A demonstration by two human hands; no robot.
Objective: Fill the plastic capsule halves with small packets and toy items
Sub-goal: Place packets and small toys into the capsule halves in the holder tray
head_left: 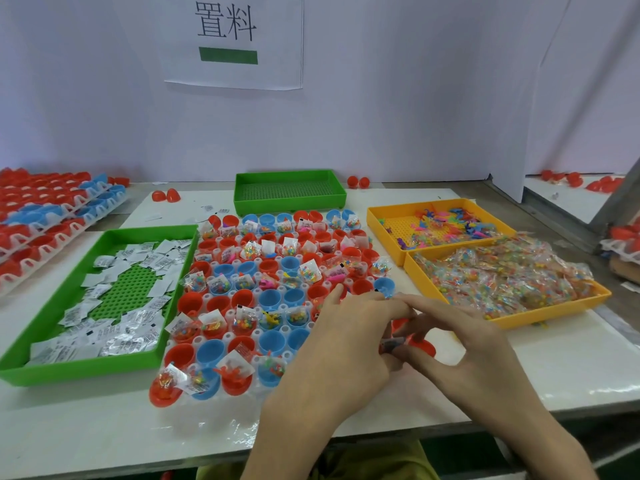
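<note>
A clear holder tray point(284, 329) in the middle of the table carries several red capsule halves point(188, 303) and blue capsule halves point(272, 298). Many hold bead packets, white packets or small toys; some are bare. My left hand point(343, 344) and my right hand point(474, 351) meet over the tray's near right corner. Between their fingertips they pinch a small dark toy item point(393, 344), mostly hidden. A red capsule half point(425, 345) lies under my right hand's fingers.
A green tray point(86, 371) of white packets point(114, 341) lies left. Right are a yellow tray point(375, 216) of plastic toys point(443, 226) and a second yellow tray point(554, 311) of bead packets point(502, 275). An unfilled green tray point(287, 190) stands behind, stacked capsule trays point(45, 209) far left.
</note>
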